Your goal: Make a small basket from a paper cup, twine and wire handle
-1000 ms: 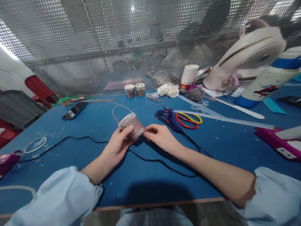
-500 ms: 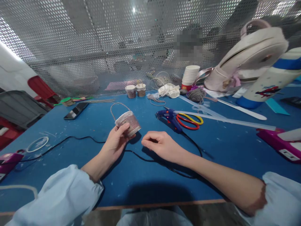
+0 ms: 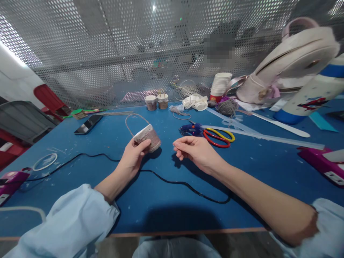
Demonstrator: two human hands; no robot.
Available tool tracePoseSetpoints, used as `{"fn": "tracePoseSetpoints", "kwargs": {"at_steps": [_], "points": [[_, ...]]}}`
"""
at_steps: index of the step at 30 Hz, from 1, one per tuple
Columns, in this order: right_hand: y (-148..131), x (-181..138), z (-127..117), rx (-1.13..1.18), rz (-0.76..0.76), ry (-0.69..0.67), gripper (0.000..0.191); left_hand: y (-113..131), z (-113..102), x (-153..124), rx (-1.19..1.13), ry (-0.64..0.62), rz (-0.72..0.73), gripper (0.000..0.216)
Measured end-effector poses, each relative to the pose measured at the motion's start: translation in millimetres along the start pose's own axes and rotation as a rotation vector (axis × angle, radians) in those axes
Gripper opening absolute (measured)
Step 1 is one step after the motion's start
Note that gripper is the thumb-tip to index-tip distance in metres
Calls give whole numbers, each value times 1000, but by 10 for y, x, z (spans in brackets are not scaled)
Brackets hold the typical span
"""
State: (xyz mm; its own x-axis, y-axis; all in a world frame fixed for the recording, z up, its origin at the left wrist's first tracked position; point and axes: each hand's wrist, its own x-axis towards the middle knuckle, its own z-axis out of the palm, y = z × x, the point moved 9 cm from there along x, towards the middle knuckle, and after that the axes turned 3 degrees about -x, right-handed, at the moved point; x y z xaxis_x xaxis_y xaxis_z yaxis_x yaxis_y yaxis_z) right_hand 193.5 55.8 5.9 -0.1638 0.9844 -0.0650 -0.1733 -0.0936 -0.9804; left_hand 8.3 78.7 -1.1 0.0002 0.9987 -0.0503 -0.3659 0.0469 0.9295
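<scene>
In my left hand [image 3: 134, 150] is a small paper-cup basket [image 3: 151, 139] wrapped in brownish-grey yarn, with a white rim and a thin twine handle. It leans to one side, thumb across its wall. My right hand [image 3: 192, 148] hovers over the table to its right, apart from the basket. Its thumb and fingers are pinched together; whatever may be between them is too small to make out. Just beyond that hand lie a blue hot glue gun [image 3: 191, 129] and scissors [image 3: 219, 139] with red and yellow handles.
Two small wrapped cups [image 3: 151, 104] stand at the back by the perforated metal screen [image 3: 107, 71]. Stacked paper cups [image 3: 220, 86], grey yarn [image 3: 227, 107], a bag [image 3: 285, 64] and a bottle [image 3: 303, 100] crowd the right. A black cord [image 3: 166, 181] crosses the table; a phone [image 3: 88, 124] lies left.
My right hand has moved up and to the right, away from the basket, toward the glue gun. The basket has tilted slightly in my left hand. The view has shifted a little.
</scene>
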Motion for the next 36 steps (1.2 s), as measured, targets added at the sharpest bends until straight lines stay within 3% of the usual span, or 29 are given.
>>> {"fn": "tracePoseSetpoints", "kwargs": {"at_steps": [9, 12, 16, 22, 29, 32, 36], "points": [[23, 36, -12, -30, -6, 21, 22, 174, -18, 70, 406, 48, 238, 55], [35, 52, -9, -57, -11, 18, 19, 196, -15, 130, 429, 46, 288, 56], [38, 63, -4, -88, -26, 21, 16, 104, 54, 253, 416, -7, 281, 57], [51, 61, 17, -105, -32, 22, 17, -46, 238, 320, 588, -134, 288, 52], [154, 67, 16, -41, 50, 10, 12, -94, 247, 287, 668, -212, 277, 65], [207, 38, 24, 7, 124, 0, 8, 32, 144, 181, 756, -157, 314, 62], [260, -39, 81, 76, 218, -42, 11, 425, 106, -207, 854, -3, 555, 26]]}}
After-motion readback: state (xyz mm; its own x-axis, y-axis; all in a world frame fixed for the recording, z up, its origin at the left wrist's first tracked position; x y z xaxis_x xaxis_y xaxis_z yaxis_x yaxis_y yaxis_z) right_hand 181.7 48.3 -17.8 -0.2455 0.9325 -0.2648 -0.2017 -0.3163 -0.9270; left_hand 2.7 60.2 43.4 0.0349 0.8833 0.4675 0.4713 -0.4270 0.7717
